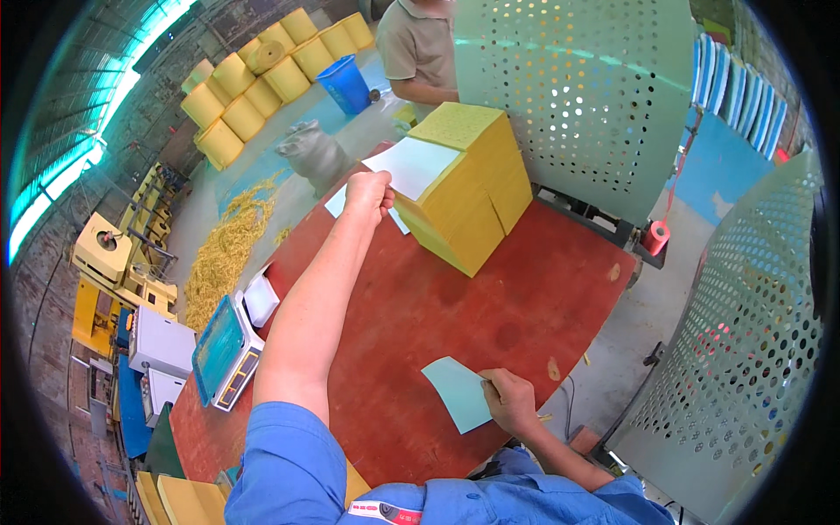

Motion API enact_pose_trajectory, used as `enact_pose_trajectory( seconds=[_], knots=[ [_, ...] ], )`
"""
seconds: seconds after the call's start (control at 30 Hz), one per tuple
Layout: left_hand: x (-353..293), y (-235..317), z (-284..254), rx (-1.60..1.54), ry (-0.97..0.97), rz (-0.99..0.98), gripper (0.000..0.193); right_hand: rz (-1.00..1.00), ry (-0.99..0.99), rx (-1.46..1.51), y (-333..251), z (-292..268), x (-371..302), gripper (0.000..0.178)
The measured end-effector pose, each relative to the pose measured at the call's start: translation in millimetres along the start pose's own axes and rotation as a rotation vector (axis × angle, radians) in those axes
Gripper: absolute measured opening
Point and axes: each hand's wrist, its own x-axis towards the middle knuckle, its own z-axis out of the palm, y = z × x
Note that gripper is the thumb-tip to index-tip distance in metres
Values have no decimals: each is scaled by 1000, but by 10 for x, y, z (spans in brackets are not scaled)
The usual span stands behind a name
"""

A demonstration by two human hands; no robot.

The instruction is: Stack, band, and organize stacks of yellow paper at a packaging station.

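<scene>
My left hand (369,194) reaches far across the red table (376,350), its fingers closed at the near corner of a white sheet (418,164). That sheet lies on the lower, nearer part of a tall block of stacked yellow sheets (477,206). Part of another pale sheet (335,203) shows on the table behind my left wrist. Close to my body, my right hand (510,401) pinches the right edge of a light turquoise sheet (459,395), tilted above the table.
On the left stands a weighing scale (229,354) with a blue-green pan. Perforated green metal panels (569,105) rise behind the block and at right (735,367). Beyond are a person (418,52), yellow rolls (262,79), a blue bin (346,85), a sack (313,156) and yellow shreds (223,258).
</scene>
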Motion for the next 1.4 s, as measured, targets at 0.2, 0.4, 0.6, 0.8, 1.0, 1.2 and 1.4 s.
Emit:
enact_pose_trajectory(
  seconds=[0.2,0.4,0.6,0.8,1.0,1.2,1.4],
  knots=[
    [-86,1,-72,74,5,45,14,-10,-1,17,-11,26,-14,11],
    [-13,-75,-169,166,33,143,24,-14,2,35,41,29,-12,11],
    [648,211,-315,716,242,669,34,359,45,403,317,-142,360,13],
    [1590,420,-1242,1825,-109,864,35,67,203,547,-19,380,1112,13],
    [752,-343,575,1041,3,614,53,165,457,709,724,-86,1068,24],
    [527,-400,62,853,12,817,54,224,458,990,428,-33,1030,50],
    [-382,-230,613,1030,-277,734,51,236,481,699,886,-420,1402,21]
  ],
)
